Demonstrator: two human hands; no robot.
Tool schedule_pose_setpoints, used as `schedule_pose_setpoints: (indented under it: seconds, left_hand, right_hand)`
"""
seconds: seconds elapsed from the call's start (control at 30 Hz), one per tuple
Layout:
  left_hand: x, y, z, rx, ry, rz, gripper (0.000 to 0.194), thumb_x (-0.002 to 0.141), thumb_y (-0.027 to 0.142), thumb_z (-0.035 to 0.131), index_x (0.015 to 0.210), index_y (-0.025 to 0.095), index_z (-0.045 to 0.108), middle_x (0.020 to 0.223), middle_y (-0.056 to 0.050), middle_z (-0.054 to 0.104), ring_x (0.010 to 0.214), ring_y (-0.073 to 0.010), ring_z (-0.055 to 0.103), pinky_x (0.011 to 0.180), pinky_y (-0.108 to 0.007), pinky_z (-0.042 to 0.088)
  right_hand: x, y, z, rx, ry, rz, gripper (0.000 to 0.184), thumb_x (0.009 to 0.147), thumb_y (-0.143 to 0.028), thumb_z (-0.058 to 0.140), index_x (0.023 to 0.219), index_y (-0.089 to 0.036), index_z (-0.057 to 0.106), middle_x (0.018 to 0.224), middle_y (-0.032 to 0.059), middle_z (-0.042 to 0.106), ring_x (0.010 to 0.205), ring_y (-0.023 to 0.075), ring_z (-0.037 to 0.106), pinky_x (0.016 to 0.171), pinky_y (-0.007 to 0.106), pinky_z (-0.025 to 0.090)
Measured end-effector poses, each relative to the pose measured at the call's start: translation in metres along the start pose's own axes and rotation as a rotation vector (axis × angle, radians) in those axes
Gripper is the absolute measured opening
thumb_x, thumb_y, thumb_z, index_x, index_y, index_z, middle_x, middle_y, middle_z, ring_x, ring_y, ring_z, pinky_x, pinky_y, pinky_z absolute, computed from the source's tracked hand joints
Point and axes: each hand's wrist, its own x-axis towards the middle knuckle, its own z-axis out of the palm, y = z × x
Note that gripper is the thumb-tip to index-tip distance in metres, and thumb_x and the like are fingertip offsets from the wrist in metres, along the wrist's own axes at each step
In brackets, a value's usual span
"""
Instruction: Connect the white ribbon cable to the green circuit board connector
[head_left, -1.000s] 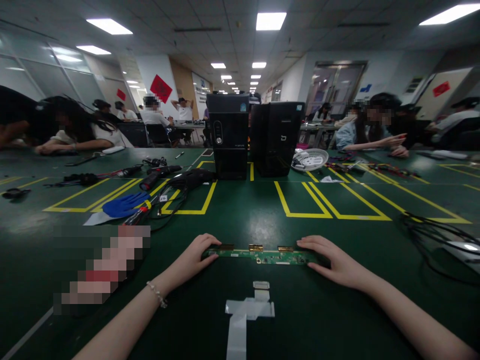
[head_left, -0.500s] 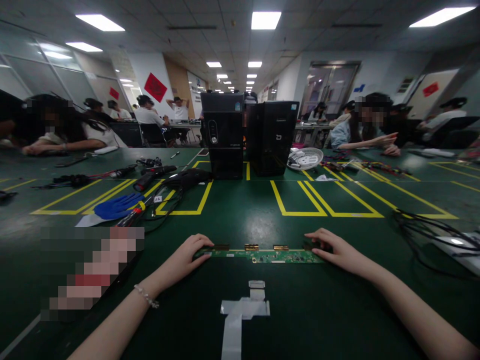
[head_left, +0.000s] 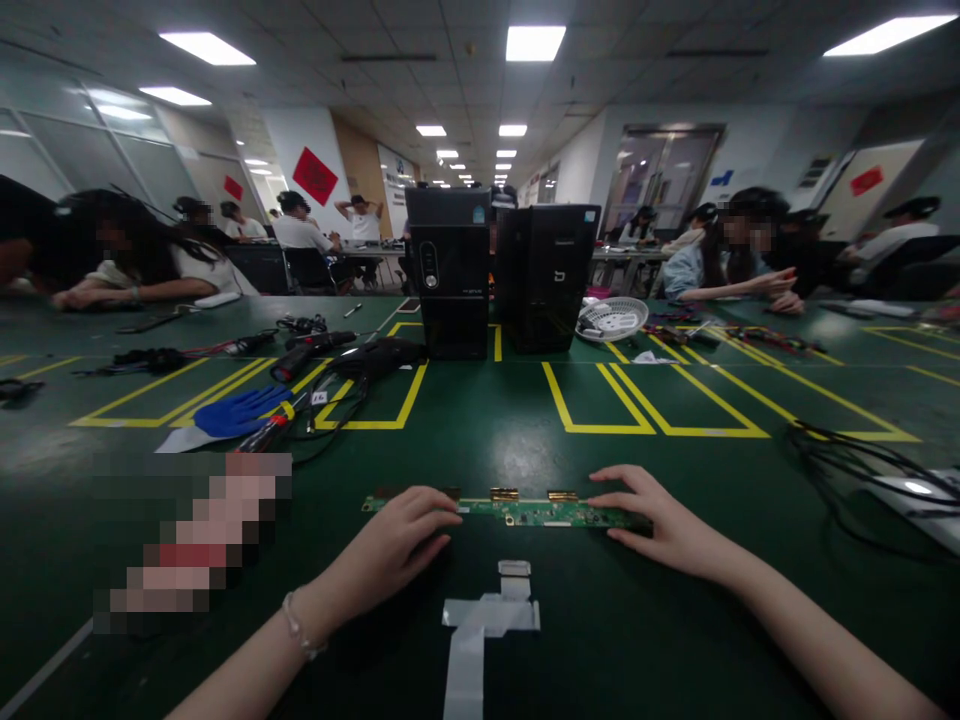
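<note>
A long, narrow green circuit board (head_left: pixel 555 513) lies flat on the table, with copper-coloured tabs along its far edge. My left hand (head_left: pixel 401 540) is over the near side of the board's left part, fingers loosely extended and covering some of it. I cannot tell whether those fingertips touch it. At the board's right end my right hand (head_left: pixel 664 520) has its fingers apart, around and partly over that end, not closed on it. Nearer to me, a folded white flat ribbon cable (head_left: pixel 465 655) lies between my forearms, its connector end pointing toward the board.
Two black computer towers (head_left: pixel 457 285) stand beyond the board. On the left lie a blue glove (head_left: pixel 244 410), a black hot-air tool (head_left: pixel 382 355) and cables. A white basket (head_left: pixel 613 320) and black cables (head_left: pixel 840 480) are on the right. Yellow tape marks the green table (head_left: pixel 495 400); people sit behind.
My left hand has moved right from the board's left end, uncovering that end. My right hand has shifted slightly left and its fingers have spread. The board appears to stay in place.
</note>
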Motion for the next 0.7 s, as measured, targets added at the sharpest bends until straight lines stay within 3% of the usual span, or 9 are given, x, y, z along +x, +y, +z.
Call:
schedule_pose_setpoints:
  seconds: [0.17,0.27,0.43,0.7]
  left_hand:
    - [0.002,0.070,0.012,0.050,-0.245,0.103,0.044,0.090,0.034,0.055,0.132,0.024,0.048,0.133,-0.005,0.055,0.121,-0.0235,0.049,0.103,-0.041,0.041]
    - [0.003,0.092,0.016,0.081,-0.352,0.108,0.057,0.090,0.044,0.052,0.138,0.014,0.042,0.142,-0.013,0.046,0.128,-0.0274,0.043,0.106,-0.041,0.038]
    - [0.003,0.097,0.017,0.118,-0.434,0.008,0.064,0.088,0.043,0.057,0.141,0.013,0.038,0.144,-0.015,0.041,0.131,-0.0285,0.041,0.108,-0.042,0.035]
    - [0.001,0.097,0.024,0.059,-0.404,-0.022,0.063,0.091,0.045,0.050,0.143,0.014,0.035,0.148,-0.014,0.035,0.135,-0.0280,0.034,0.110,-0.040,0.030]
  right_hand:
    - [0.001,-0.017,0.005,0.023,-0.049,-0.120,0.028,0.097,-0.025,0.044,0.121,-0.026,0.057,0.126,0.0070,0.049,0.117,0.0227,0.044,0.099,0.042,0.040]
    - [0.000,-0.022,0.009,-0.014,-0.086,-0.124,0.031,0.096,-0.023,0.046,0.125,-0.026,0.054,0.128,0.0057,0.049,0.119,0.0217,0.044,0.102,0.041,0.038]
    - [0.000,-0.028,0.014,-0.025,-0.127,-0.117,0.039,0.094,-0.024,0.048,0.133,-0.027,0.047,0.135,0.0031,0.045,0.124,0.0205,0.040,0.108,0.041,0.033]
    - [0.014,-0.040,0.026,-0.047,-0.180,-0.121,0.042,0.096,-0.032,0.049,0.137,-0.027,0.042,0.144,0.0032,0.034,0.132,0.0216,0.029,0.112,0.043,0.027]
